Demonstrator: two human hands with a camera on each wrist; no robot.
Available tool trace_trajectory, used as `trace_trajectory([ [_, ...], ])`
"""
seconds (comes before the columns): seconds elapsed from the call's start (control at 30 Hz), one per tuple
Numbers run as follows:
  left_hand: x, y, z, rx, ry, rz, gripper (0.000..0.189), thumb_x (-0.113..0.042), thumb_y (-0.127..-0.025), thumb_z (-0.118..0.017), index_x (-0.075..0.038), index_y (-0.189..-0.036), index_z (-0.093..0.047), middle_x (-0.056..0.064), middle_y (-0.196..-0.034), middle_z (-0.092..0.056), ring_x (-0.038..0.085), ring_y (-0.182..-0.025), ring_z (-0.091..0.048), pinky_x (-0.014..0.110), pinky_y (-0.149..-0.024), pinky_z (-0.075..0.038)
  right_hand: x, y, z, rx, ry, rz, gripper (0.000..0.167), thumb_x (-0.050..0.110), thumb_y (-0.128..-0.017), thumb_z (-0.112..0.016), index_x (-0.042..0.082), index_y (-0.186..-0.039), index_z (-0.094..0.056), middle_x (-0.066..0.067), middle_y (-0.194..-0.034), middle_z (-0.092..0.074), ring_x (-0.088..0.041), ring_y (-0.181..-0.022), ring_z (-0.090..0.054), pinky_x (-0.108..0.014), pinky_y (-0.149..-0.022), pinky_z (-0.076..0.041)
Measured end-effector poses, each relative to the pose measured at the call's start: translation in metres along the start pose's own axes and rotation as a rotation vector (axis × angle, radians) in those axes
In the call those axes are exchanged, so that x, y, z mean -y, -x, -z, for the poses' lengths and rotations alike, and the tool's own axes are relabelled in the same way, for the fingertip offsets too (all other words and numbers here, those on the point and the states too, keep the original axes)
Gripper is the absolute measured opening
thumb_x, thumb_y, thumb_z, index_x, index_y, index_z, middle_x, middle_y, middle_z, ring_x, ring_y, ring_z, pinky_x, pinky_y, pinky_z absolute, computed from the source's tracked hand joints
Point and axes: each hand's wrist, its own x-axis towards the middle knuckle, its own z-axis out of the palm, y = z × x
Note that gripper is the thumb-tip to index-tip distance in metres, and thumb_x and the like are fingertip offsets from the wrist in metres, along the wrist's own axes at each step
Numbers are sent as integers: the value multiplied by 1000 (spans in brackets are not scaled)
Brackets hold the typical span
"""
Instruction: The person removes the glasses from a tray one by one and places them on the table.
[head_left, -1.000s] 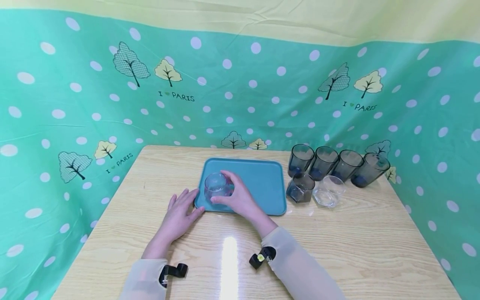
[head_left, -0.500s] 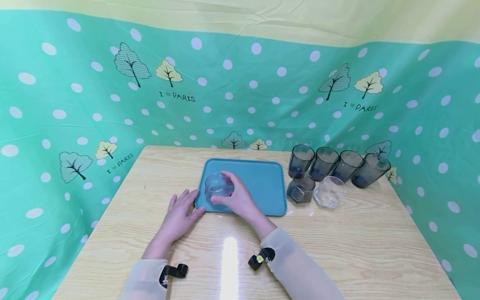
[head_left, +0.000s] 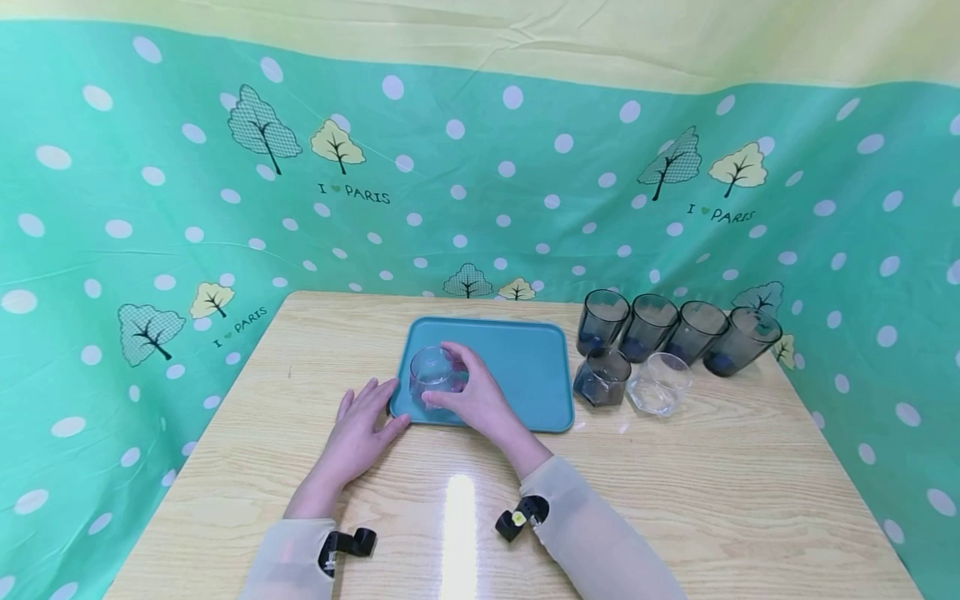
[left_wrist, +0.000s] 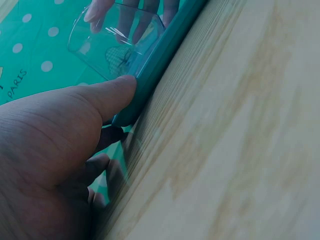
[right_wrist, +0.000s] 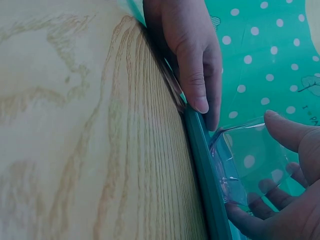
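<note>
A clear glass tumbler (head_left: 435, 377) stands upright at the left end of a teal tray (head_left: 525, 367). My right hand (head_left: 480, 396) grips the tumbler from its right side, thumb at the front and fingers round the back; the right wrist view shows the fingers (right_wrist: 280, 200) through the clear wall. At the tray's front left corner rests my left hand (head_left: 363, 429), fingers spread and fairly straight. Its thumb (left_wrist: 117, 92) touches the tray's rim in the left wrist view, with the other fingers lying along the outer side.
Right of the tray stand a dark short tumbler (head_left: 602, 379) and another clear tumbler (head_left: 658, 385). Behind them is a row of several tall dark glasses (head_left: 651, 327). A dotted teal curtain (head_left: 465, 208) hangs round the wooden table (head_left: 675, 492).
</note>
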Motion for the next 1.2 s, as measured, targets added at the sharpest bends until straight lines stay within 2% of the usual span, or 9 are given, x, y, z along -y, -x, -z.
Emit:
trace_trajectory([
  [1.2, 2, -1, 0, 3, 0, -3, 73, -34, -109, -73, 0, -166, -44, 23, -166, -51, 48, -163, -28, 67, -133, -1, 1, -1, -1, -14, -3, 0, 81, 21, -93, -94, 18, -162, -51, -12, -156, -57, -34, -138, -59, -47, -113, -56],
])
